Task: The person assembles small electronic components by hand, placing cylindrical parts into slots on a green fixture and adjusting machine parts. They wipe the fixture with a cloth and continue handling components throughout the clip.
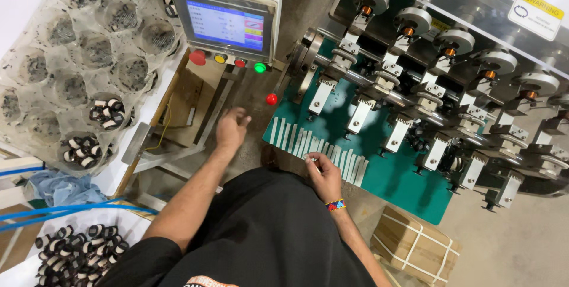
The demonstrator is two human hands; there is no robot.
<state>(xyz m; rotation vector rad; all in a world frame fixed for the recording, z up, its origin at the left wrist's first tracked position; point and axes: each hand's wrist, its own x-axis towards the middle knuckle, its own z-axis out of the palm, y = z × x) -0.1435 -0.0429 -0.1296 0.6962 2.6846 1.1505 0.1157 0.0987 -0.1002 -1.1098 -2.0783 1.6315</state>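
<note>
Clear plastic tray [41, 94] at far left, round pockets: most hold dark specks only, two near its lower edge hold black-and-white ring cores [105, 113]. More such cores heaped on a white surface [80, 252] bottom left. Control box [228, 11] with lit blue screen, coloured round buttons beneath. Left hand [231, 128] hovers below the box, fingers loosely curled, holding nothing. Right hand [324, 175] pinches one white strip [310, 159] at the row of strips [317, 148] on the green machine bed [403, 180]. Yellow warning label [539, 7] upper right. Strapped cardboard box [415, 245] on floor, lower right.
</note>
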